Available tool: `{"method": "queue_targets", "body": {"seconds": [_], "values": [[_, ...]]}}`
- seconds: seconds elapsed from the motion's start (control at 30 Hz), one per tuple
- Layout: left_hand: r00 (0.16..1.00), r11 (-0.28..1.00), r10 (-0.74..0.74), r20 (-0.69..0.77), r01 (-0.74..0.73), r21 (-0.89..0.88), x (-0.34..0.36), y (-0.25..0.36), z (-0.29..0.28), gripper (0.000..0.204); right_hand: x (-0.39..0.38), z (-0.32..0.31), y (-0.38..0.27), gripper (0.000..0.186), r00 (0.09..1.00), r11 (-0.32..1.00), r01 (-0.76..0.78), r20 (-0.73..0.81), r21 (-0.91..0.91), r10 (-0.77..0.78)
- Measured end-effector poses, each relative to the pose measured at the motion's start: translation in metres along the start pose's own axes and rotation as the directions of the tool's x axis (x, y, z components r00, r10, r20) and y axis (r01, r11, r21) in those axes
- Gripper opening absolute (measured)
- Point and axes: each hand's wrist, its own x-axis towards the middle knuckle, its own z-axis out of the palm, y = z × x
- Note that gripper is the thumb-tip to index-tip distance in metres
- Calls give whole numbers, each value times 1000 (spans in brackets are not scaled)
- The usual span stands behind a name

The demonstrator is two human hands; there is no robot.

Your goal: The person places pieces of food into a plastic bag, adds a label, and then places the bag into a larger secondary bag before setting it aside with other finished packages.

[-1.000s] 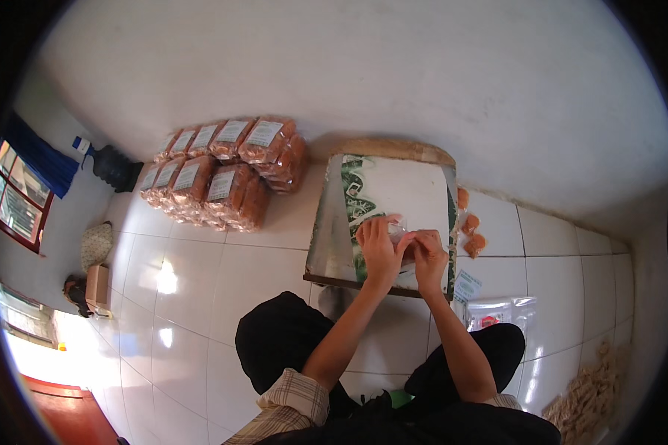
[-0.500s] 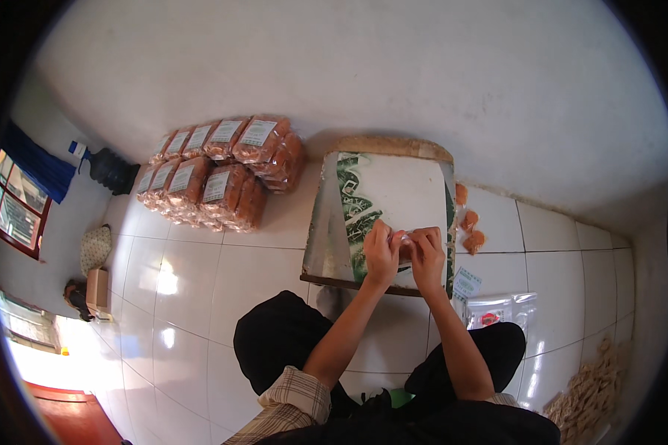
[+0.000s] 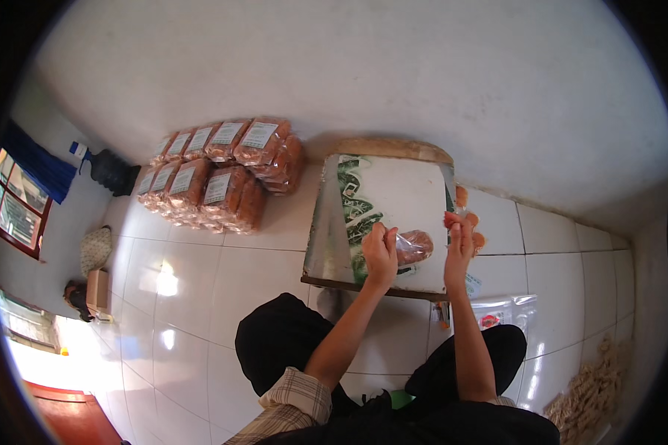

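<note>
Both my hands are over a low box-like stand with a white and green top [image 3: 412,185]. My left hand [image 3: 380,254] is closed on the gathered end of a clear plastic bag [image 3: 414,246]. Reddish-brown contents fill the bag, which lies on the stand's top to the right of that hand. My right hand [image 3: 458,248] is apart from the bag, raised at the stand's right edge. Its fingers are bent together, with a small reddish bit at their tips; whether they hold anything cannot be made out. Orange-brown pieces [image 3: 462,196] lie on the floor just beyond it.
Filled, labelled clear packs [image 3: 223,189] are stacked against the wall at left. Flat clear plastic bags [image 3: 508,308] lie by my right knee. A heap of light brown pieces [image 3: 590,397] is at the lower right. A dark water bottle [image 3: 113,170] stands far left.
My hands were close together at the bag's end. My right hand has moved right, away from the bag, while my left keeps hold of it. The bag now shows between them.
</note>
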Motion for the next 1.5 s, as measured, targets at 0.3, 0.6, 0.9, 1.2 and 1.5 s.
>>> {"method": "queue_targets", "body": {"seconds": [0.3, 0.6, 0.9, 1.2, 1.5], "values": [[999, 999, -16, -38, 17, 35, 3, 8, 1, 22, -8, 0, -11, 33, 871, 858, 341, 473, -385, -133], [998, 995, -68, 17, 67, 70, 5, 9, 2, 21, -25, 24, -10, 17, 944, 925, 185, 322, -333, -73], [977, 979, -198, -83, 194, -56, 1, 17, -10, 15, -22, 31, 8, 6, 973, 958, 180, 185, -224, -139], [973, 937, -4, 229, -76, 341, -50, 42, -15, 56, -29, 33, 1, 9, 980, 950, 183, 124, -255, -155], [990, 997, 1, 141, -11, 71, -38, 33, -10, 51, -24, 23, 2, 9, 961, 959, 177, 250, -223, -119]]}}
